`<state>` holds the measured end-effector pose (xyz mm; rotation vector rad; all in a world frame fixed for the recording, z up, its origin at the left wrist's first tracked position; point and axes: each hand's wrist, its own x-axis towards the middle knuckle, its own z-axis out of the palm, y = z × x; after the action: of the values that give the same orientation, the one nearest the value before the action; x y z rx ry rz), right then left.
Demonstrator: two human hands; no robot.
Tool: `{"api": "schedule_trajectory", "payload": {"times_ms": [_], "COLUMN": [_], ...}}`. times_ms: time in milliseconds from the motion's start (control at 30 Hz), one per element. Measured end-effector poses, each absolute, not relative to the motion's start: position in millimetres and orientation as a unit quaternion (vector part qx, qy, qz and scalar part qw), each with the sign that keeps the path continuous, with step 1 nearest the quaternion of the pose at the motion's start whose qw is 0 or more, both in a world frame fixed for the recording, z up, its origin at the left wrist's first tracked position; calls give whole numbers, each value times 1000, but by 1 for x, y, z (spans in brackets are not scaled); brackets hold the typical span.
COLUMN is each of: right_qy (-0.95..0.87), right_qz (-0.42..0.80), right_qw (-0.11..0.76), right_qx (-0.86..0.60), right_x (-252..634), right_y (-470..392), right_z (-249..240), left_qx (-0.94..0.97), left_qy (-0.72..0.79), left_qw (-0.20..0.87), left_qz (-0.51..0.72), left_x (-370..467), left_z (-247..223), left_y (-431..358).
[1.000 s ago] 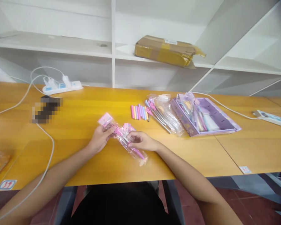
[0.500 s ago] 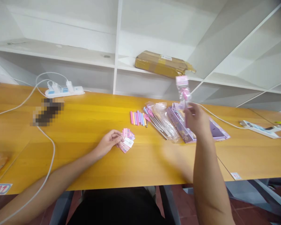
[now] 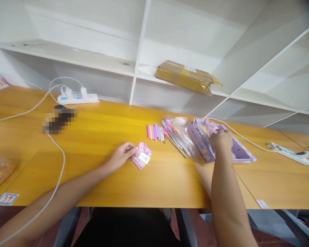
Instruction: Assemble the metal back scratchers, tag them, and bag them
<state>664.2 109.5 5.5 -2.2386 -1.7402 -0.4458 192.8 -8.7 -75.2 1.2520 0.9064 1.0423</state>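
Note:
My left hand [image 3: 125, 155] rests on the table with thumb and fingers closed on the edge of several small pink printed cards [image 3: 139, 162]. A white label [image 3: 144, 158] lies on top of them. My right hand [image 3: 221, 139] is curled over the open purple box [image 3: 244, 160], closed on a pink packet in clear plastic [image 3: 213, 128]; its fingertips are mostly hidden. Left of the box are metal-shafted tools [image 3: 176, 140] with pink and blue ends and crumpled clear plastic bags [image 3: 186, 133]. Beside those stands a row of pastel sticks [image 3: 155, 132].
A taped cardboard box [image 3: 184, 76] sits on the white shelf behind. One power strip [image 3: 78, 98] stands at the back left, another [image 3: 289, 153] at the right. A white cable [image 3: 63, 164] crosses my left forearm. A pixelated dark object [image 3: 59, 121] lies at left.
My right hand has come down from above with the pink packet, into the purple box. My left hand stays put with the cards. The camera view has shifted slightly.

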Motion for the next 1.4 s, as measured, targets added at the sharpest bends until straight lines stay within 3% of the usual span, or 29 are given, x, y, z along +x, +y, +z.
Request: {"api": "schedule_trajectory", "payload": {"times_ms": [133,233,367,600,733,933,1233,1400], "right_qy": [-673,-769,-786,-722,-734,-760,-750,-721], "right_qz": [-48,57,15,-62,-43,-16,-22,89], "right_qw": [135,67,-52,-20,-37,3,93,217], "right_qx": [-725,-634,-616,-689,-677,-650,-654,-652], "right_x": [615,564,518,521,525,527,530,533], "right_y": [110,100,84,81,85,88,90,90], "right_z": [2,-3,-18,-37,-40,-43,-38,-41], "left_qx": [542,544,565,667,768,773,753,760], "left_qy": [401,403,400,468,475,588,645,641], "left_qw": [596,596,580,490,333,167,107,89], "left_qz": [435,431,429,308,273,171,73,48], "left_x": [193,193,192,197,218,256,271,275], "left_z": [-71,-70,-73,-67,-48,-42,-43,-38], "left_y": [-10,-10,-10,9,57,130,145,143]}}
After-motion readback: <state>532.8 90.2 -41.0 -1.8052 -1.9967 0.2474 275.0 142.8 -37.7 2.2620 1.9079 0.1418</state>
